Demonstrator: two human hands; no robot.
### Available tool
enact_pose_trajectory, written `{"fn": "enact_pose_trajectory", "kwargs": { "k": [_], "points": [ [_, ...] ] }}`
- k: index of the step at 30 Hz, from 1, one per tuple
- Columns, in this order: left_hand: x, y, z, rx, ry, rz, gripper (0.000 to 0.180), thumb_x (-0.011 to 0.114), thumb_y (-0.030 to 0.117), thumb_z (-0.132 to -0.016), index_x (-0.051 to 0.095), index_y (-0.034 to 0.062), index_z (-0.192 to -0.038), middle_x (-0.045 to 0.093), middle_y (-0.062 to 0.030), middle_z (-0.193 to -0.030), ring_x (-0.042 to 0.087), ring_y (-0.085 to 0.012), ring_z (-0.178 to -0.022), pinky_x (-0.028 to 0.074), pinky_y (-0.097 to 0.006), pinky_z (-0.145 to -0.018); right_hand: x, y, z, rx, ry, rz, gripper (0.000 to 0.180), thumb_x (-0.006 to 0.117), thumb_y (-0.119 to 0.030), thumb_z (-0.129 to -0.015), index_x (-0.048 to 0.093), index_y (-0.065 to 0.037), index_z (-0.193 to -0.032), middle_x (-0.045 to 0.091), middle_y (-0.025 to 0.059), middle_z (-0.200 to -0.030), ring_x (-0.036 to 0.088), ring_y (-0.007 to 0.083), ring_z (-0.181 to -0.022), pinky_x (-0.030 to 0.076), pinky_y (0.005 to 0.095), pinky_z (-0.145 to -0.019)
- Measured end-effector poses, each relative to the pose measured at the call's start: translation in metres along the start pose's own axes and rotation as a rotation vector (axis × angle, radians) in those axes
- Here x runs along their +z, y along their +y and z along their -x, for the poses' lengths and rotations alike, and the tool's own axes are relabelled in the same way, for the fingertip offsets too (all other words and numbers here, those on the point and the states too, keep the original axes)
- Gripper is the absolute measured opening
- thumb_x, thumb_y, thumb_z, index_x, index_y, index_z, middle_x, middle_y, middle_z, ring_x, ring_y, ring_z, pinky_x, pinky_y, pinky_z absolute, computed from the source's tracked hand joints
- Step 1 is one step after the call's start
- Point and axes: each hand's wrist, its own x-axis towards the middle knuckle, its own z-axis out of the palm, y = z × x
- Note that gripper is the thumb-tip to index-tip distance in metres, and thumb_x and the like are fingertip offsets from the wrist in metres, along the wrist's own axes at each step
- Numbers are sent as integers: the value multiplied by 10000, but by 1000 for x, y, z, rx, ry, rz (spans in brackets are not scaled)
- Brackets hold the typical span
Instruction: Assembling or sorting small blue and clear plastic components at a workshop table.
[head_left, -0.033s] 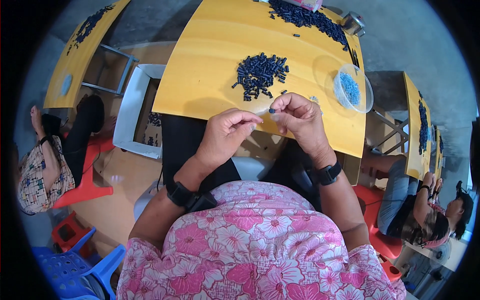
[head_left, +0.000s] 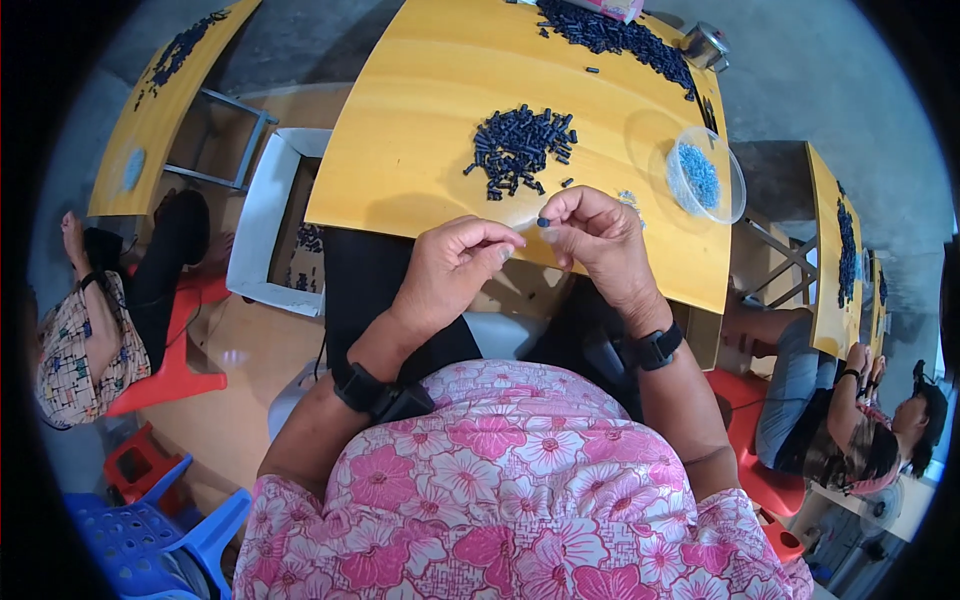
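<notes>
Between the thumb and forefinger of my right hand point(head_left: 600, 243) is a small black cylindrical piece point(head_left: 544, 222), held over the table's near edge. My left hand point(head_left: 455, 270) faces it a short way off, thumb and forefinger pinched together. What those left fingers hold, if anything, is too small to make out. Beyond both hands a loose pile of black cylindrical pieces point(head_left: 520, 145) lies on the yellow table point(head_left: 400, 150). To the right stands a clear round tub point(head_left: 737, 190) with small light blue bits point(head_left: 700, 177) in it.
A larger heap of black pieces point(head_left: 620, 38) spreads along the table's far side, beside a metal mug point(head_left: 705, 46). An open white box point(head_left: 258, 225) sits left of the table. People sit at other yellow tables on both sides. A blue chair point(head_left: 130, 535) stands at lower left.
</notes>
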Motion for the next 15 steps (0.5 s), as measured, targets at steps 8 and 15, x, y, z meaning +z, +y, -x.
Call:
{"fn": "enact_pose_trajectory", "kwargs": {
  "k": [8,15],
  "points": [
    [-1,17,6,-132,-72,104,223,600,180,-964,678,-15,-1038,637,-2,-841,576,-53,-745,507,-218,-688,11,-8,19,-564,-32,791,164,636,-9,-813,623,-97,-952,585,110,-848,613,322,-707,516,354,-640],
    [0,19,6,-171,-126,67,199,644,129,-925,696,-24,-1042,651,-7,-830,567,-51,-705,492,-204,-632,18,-9,26,-590,-61,962,127,633,-69,-824,592,-89,-943,570,111,-847,619,337,-734,507,419,-622]
  ]
}}
